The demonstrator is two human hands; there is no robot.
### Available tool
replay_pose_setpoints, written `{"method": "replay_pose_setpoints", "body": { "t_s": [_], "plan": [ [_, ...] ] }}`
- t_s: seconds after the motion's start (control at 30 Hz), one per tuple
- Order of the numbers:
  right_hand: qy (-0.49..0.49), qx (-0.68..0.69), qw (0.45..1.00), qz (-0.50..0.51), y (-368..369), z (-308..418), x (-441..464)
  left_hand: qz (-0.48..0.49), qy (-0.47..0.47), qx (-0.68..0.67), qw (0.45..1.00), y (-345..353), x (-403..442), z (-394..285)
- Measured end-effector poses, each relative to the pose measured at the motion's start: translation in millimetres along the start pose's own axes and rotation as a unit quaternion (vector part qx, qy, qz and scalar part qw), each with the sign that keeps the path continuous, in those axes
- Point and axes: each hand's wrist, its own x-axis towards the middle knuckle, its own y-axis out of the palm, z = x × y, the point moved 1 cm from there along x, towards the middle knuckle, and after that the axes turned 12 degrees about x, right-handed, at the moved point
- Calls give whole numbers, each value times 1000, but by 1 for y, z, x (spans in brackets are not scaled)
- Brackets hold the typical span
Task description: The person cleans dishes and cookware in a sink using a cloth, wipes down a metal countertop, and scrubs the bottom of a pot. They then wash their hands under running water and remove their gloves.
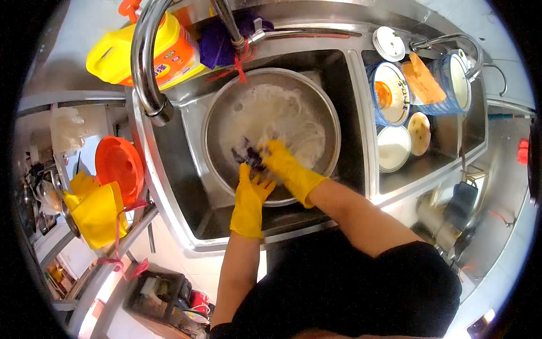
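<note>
Both hands wear yellow rubber gloves over a large round metal basin of cloudy, foamy water in the left sink. My left hand is at the basin's near edge, its fingers apart and touching a dark purple cloth. To the right of it, my right hand reaches into the basin with its fingers bent down at the cloth; the fingertips are partly hidden in the water. Much of the cloth lies under the suds.
A chrome faucet arches over the sink's left side, beside a yellow detergent jug. Stacked bowls and an orange scraper-like piece are in the right sink. An orange-red basin and spare yellow gloves sit at left.
</note>
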Motion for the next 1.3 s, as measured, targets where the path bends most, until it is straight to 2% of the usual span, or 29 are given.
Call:
{"method": "replay_pose_setpoints", "body": {
  "t_s": [0.03, 0.07, 0.13, 0.2, 0.23, 0.33, 0.37, 0.4, 0.43, 0.47, 0.5, 0.53, 0.57, 0.63, 0.67, 0.73, 0.77, 0.8, 0.83, 0.9, 1.0, 1.03, 1.07, 1.13, 1.2, 1.23, 1.3],
  "plan": [
    [35, 141, 989, 20, 19, 11, -19, 53, -2, -18, 998, -12, 11, 0],
    [51, 202, 978, 29, 29, 36, -39, 64, 57, 20, 996, -35, 37, 1],
    [-7, 213, 976, 30, 27, 92, -74, 32, 173, 130, 976, -28, -1, -5],
    [-36, 244, 969, 31, 24, 125, -90, 73, 207, 137, 966, -27, -5, -1],
    [-117, 155, 981, 13, 23, 122, -82, 93, 225, 139, 960, -25, -5, 0],
    [-150, 32, 983, 96, 8, 79, -21, 82, 18, -41, 996, -32, 48, 6],
    [-105, -136, 970, 172, -5, 76, 10, 63, 98, 150, 982, -46, 56, 12],
    [-55, -298, 921, 246, -20, 72, 37, 16, 167, 335, 927, -60, 64, 19],
    [-122, -323, 915, 208, -39, 64, 55, 4, 228, 431, 873, -62, 55, 20],
    [-190, -346, 903, 168, -54, 55, 62, -28, 221, 408, 885, -55, 42, 17],
    [-219, -353, 907, 63, -64, 58, 57, -60, 216, 384, 896, -48, 28, 14],
    [-244, -356, 901, -43, -77, 72, 49, -108, 141, 234, 956, -23, 2, 7],
    [-267, -356, 883, -150, -83, 82, 44, -151, 63, 74, 984, -4, -16, 1],
    [-125, -176, 973, -85, -54, 36, 34, -121, 5, 45, 992, 12, -25, -7],
    [-51, -84, 994, -51, -36, 14, 23, -103, -25, 29, 994, 17, -27, -7],
    [73, 137, 987, -52, 9, 9, -11, 8, 1, 17, 1000, 1, -6, -3],
    [100, 164, 981, -8, 8, 46, -33, 64, 15, 12, 998, -6, 2, -1],
    [130, 192, 972, 38, 4, 91, -56, 95, 89, 79, 988, -3, -12, -2],
    [67, 176, 982, 34, 9, 101, -72, 124, 160, 147, 968, 3, -37, -6],
    [-58, 147, 987, 22, 17, 111, -95, 95, 178, 128, 971, -14, -10, 3],
    [-82, -19, 996, 40, 9, 87, -49, 90, 193, 145, 966, -8, -4, 10],
    [-119, -105, 983, 87, 0, 65, -18, 0, 26, 24, 999, -16, 33, 10],
    [-153, -190, 961, 133, -16, 45, 14, -23, 73, 53, 996, -17, 33, 10],
    [-91, -401, 897, 162, -51, 47, 58, -72, 167, 105, 978, -16, 22, 14],
    [-144, -368, 918, -42, -85, 39, 63, -79, 152, 118, 978, -16, 2, 2],
    [-157, -332, 925, -94, -79, 40, 54, -81, 144, 125, 978, -15, -7, -2],
    [-182, -260, 928, -197, -57, 38, 13, -160, 50, 56, 984, -2, -8, -4]
  ]
}}
